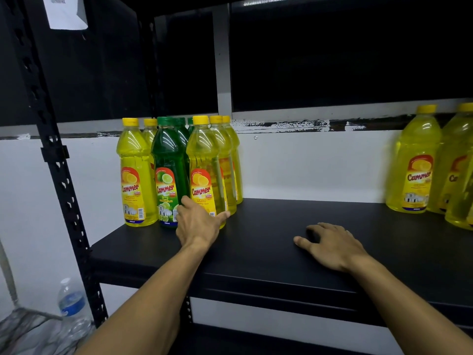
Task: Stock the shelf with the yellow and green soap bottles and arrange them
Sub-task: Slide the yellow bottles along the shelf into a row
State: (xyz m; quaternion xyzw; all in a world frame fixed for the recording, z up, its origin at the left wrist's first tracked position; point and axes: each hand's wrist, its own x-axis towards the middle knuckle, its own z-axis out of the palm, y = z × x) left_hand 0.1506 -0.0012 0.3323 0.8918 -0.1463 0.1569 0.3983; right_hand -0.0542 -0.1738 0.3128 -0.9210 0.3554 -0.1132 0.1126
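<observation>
Yellow and green soap bottles stand in three rows at the left end of the black shelf (281, 216). The left row is yellow (133, 162), the middle row green (167, 160), the right row yellow. My left hand (198, 224) is at the base of the front yellow bottle (204, 160) of the right row. Its thumb lies round the bottle's right side and a finger runs up between this bottle and the green one. My right hand (330, 242) rests flat on the shelf board, holding nothing. More yellow bottles (414, 162) stand at the shelf's far right.
A black perforated upright (58, 162) frames the shelf on the left. A clear water bottle (71, 306) stands low beside it. A white paper (66, 11) hangs at the top left. Another shelf board runs overhead.
</observation>
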